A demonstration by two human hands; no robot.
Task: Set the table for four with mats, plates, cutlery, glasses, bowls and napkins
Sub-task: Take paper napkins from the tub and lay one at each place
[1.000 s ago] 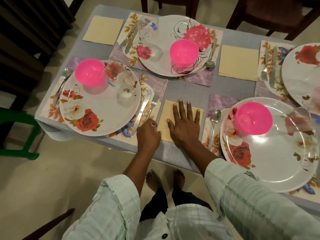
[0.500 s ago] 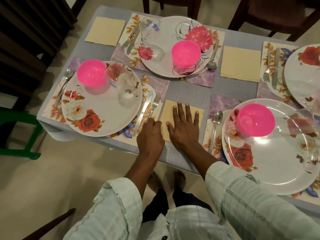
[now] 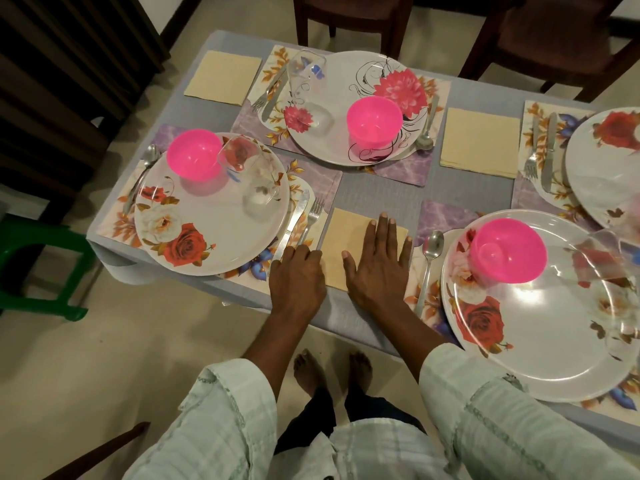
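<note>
The right hand (image 3: 375,263) lies flat with fingers spread on the cream square paper napkin (image 3: 349,237) at the near table edge; the left hand (image 3: 298,275) touches its left border, fingers curled under, grip unclear. Three floral settings with pink plastic bowls (image 3: 374,121) look complete, so the task seems nearly done. The fourth setting, far right, is cut off.

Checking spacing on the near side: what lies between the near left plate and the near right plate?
In the head view, between the near left plate and the near right plate: a knife, fork, the napkin under the right hand, then a spoon.
</note>
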